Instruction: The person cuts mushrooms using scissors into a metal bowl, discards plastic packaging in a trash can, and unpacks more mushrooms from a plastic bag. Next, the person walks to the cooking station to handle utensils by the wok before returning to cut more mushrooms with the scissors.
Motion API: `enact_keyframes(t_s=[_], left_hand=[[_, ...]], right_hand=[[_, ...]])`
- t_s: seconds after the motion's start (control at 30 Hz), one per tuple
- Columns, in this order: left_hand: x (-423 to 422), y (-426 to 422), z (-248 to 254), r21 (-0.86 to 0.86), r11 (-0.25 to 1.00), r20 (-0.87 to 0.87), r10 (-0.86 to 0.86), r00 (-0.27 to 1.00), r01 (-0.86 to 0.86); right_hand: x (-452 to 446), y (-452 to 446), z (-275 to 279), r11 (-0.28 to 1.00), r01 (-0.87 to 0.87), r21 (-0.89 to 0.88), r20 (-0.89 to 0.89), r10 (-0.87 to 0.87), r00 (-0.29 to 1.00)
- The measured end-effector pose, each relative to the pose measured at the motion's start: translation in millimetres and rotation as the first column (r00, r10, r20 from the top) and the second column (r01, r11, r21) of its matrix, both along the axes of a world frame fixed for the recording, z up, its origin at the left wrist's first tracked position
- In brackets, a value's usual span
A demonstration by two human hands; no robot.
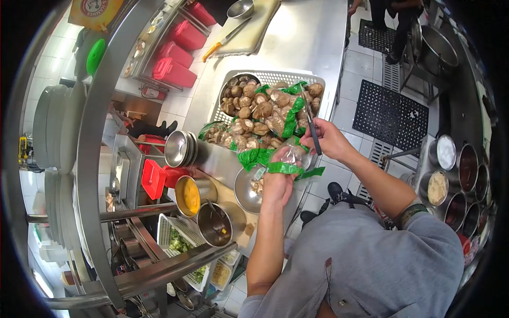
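Observation:
My left hand (pixel 278 186) is closed on a clear plastic bag with green tape (pixel 290 156), held above a metal bowl (pixel 245 193) with some pieces in it. A knife (pixel 315 139) with a black handle is gripped in my right hand (pixel 330 140), its narrow blade pointing away from me. The right fingers are close beside the bag; whether they also pinch it I cannot tell. Just beyond both hands, brown mushrooms (pixel 262 110), some in green-taped bags, fill a white perforated basket (pixel 217 114). A round metal bowl at the basket's far left also holds mushrooms.
Stacked metal bowls (pixel 177 149), a pot of yellow liquid (pixel 185 185) and a dark pot with a utensil (pixel 212 225) stand at left. Farther up lie an orange-handled knife (pixel 225 40) and a cutting board (pixel 257 24). Another person (pixel 379 21) stands at the top right.

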State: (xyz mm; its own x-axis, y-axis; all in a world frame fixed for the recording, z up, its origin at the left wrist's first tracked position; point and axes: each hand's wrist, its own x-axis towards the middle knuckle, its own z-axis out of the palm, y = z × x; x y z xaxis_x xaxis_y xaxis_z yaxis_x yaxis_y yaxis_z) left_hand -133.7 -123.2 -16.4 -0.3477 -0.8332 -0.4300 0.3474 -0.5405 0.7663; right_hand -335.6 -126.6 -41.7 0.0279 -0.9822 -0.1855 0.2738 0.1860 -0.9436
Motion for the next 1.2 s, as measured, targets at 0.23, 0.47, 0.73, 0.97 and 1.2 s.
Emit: enact_keyframes(t_s=[0.23,0.47,0.73,0.97,1.2], left_hand=[[-18.2,7.7,0.4,-0.223,0.943,0.552,-0.087,0.83,0.247],[19.6,25.3,-18.0,-0.466,0.88,0.696,0.298,0.653,0.095],[119.1,65.2,-2.1,-0.096,0.844,0.175,0.536,0.826,-0.528],[120.6,91.4,-5.8,0.105,0.759,-0.033,0.648,0.761,-0.642],[112.6,102.3,-2.1,0.067,0.76,0.014,0.648,0.762,-0.647]], right_hand=[[15.3,9.6,-10.1,0.994,0.078,-0.074,0.032,-0.075,0.997],[12.2,35.1,28.9,0.978,0.077,-0.192,-0.313,-0.136,0.94],[72.8,90.0,51.8,0.81,-0.576,-0.107,-0.672,0.369,0.643],[113.7,83.5,5.1,0.797,-0.557,-0.233,-0.86,0.099,0.501],[120.4,81.4,2.3,0.775,-0.601,-0.197,-0.928,0.05,0.369]])
